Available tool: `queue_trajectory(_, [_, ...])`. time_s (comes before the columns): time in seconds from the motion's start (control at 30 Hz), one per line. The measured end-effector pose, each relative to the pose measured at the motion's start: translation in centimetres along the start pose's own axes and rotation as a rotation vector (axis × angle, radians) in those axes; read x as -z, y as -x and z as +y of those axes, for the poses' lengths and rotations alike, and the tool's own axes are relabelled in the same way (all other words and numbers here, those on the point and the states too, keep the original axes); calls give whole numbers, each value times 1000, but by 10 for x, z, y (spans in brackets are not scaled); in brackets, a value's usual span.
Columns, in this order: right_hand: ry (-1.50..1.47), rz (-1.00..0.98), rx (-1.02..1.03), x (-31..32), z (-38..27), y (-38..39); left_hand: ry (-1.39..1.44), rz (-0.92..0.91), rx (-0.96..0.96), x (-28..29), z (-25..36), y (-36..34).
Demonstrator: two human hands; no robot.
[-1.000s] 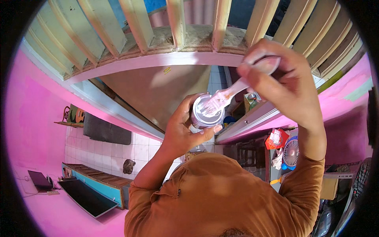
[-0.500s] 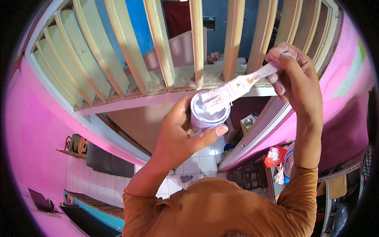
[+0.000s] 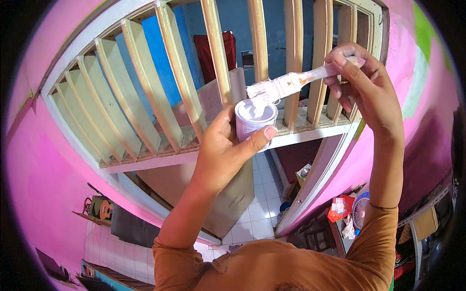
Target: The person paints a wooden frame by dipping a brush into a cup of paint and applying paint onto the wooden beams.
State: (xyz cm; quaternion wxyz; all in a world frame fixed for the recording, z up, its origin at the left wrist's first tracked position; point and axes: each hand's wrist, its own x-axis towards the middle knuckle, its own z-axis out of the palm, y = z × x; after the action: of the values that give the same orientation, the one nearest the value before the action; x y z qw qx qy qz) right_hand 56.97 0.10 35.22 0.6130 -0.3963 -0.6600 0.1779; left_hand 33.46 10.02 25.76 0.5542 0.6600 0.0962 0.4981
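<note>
At the far left, a bright pink painted wall [image 3: 43,179] curves along the rim, with a dark grey flat cushion [image 3: 133,228] below it, next to the white tiled floor [image 3: 109,247]. Further in, a row of cream-coloured upright wooden slats [image 3: 136,82] fills the pale-framed opening, and a dark red hanging cloth [image 3: 206,53] shows behind them. Below the opening stands a beige flat door panel [image 3: 228,199].

In front of these, the left hand [image 3: 218,153] is raised, its fingers wrapped around a small round whitish-lilac paint can [image 3: 247,128], thumb along the near side. The can is open at the top, slightly tilted, with pale paint inside. Just above its mouth are the paint-coated bristles of a flat whitish paintbrush [image 3: 290,86]; a pale strand hangs from them into the can, and whether the bristles touch the rim cannot be told. The brush slants up to the right, where the right hand [image 3: 374,92] grips its handle, thumb and fingers closed on it.

Below the right forearm are a red packet-like item [image 3: 341,208] and a round blue-rimmed fan [image 3: 360,211].
</note>
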Motion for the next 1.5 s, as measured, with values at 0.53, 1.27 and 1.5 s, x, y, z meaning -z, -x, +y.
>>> queue_trajectory(0.53, [-15,100,148,15,1,8,7,-19,-12,-15,7,-33])
queue_trajectory(1.27, [20,236,559,25,12,-20,65,-138,-127,-35,45,-87])
queue_trajectory(1.5, [32,302,602,39,11,-53,39,-132,-101,-39,51,-100])
